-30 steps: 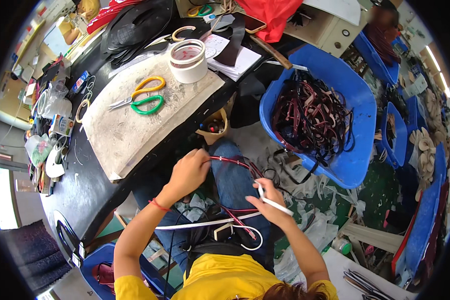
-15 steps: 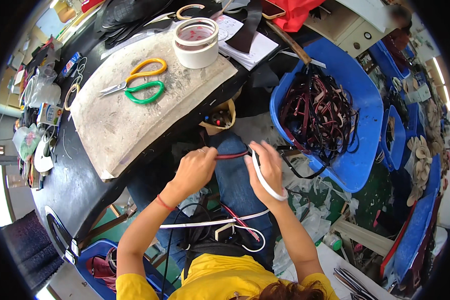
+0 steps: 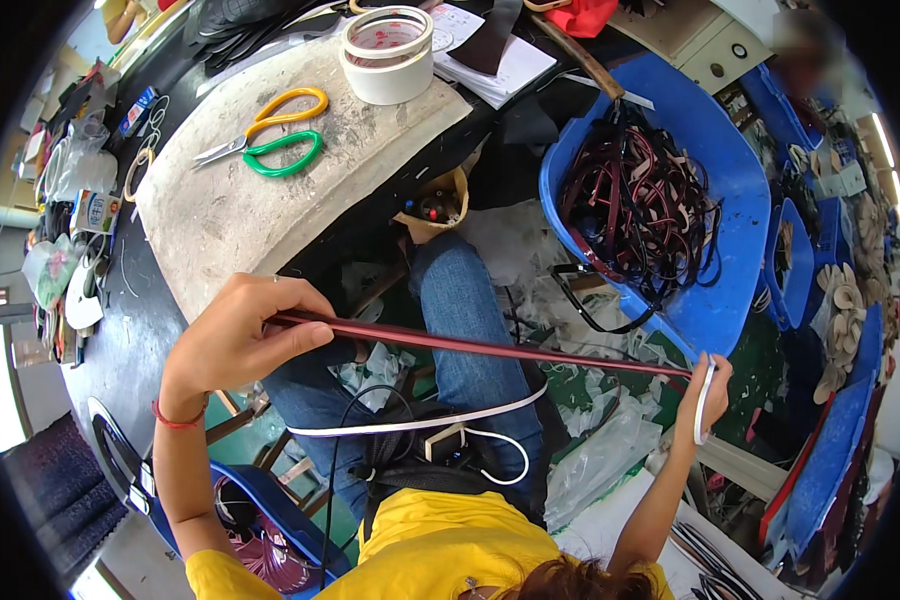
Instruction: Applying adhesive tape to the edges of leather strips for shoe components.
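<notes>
Dark red straps are stretched taut across my lap, at least two side by side. My left hand is closed on their left end, pinched between thumb and fingers. At the far right, my right hand is closed round the other end. A narrow white band curves over that hand; whether it is gripped or looped round it I cannot tell. Below the straps, a white cord crosses my thighs beside a small box-shaped device at my waist.
A blue tub of tangled dark straps stands to the right. On the table lie a pale board, yellow-and-green scissors and white tape rolls. Another blue tub holds dark red straps at lower left. Plastic scraps litter the floor.
My hands have moved from close together to wide apart, left hand leftward, right hand rightward and down. The red straps between them now stretch out long. My view has shifted slightly.
</notes>
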Action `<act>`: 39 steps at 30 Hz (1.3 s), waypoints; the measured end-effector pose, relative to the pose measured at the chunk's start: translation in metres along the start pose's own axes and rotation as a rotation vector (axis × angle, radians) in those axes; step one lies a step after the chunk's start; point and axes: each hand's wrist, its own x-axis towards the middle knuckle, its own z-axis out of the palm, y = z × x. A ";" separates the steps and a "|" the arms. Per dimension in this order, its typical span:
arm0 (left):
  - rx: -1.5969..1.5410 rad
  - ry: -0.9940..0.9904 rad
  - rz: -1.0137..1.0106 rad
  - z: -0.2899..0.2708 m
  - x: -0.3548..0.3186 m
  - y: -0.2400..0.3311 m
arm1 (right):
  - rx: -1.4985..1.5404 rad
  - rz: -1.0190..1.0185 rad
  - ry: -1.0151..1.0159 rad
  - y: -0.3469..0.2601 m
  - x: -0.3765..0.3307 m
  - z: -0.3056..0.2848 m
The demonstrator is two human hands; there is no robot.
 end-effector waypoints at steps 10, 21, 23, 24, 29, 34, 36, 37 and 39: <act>-0.219 0.065 0.014 0.157 0.062 0.002 | 0.791 -0.155 -0.756 -0.167 -0.090 0.092; -0.275 -0.039 -0.239 0.172 0.051 -0.064 | 0.487 -0.237 -0.719 -0.114 -0.072 0.151; -0.396 -0.034 -0.287 0.174 0.053 -0.069 | 0.462 -0.299 -0.693 -0.102 -0.066 0.158; -0.359 -0.077 -0.271 0.171 0.055 -0.069 | 0.403 -0.256 -0.689 -0.098 -0.061 0.159; -0.640 -0.069 -0.177 0.177 0.059 -0.069 | 0.468 -0.313 -0.563 -0.112 -0.054 0.138; -0.660 -0.111 -0.335 0.180 0.070 -0.060 | 0.576 -0.367 -0.889 -0.154 -0.071 0.122; -0.682 -0.108 -0.424 0.182 0.067 -0.063 | 0.648 -0.397 -1.004 -0.157 -0.075 0.124; -0.754 -0.074 -0.370 0.187 0.063 -0.069 | 0.661 -0.396 -1.083 -0.161 -0.076 0.123; -0.826 -0.038 -0.317 0.190 0.059 -0.075 | 0.630 -0.397 -1.170 -0.166 -0.073 0.119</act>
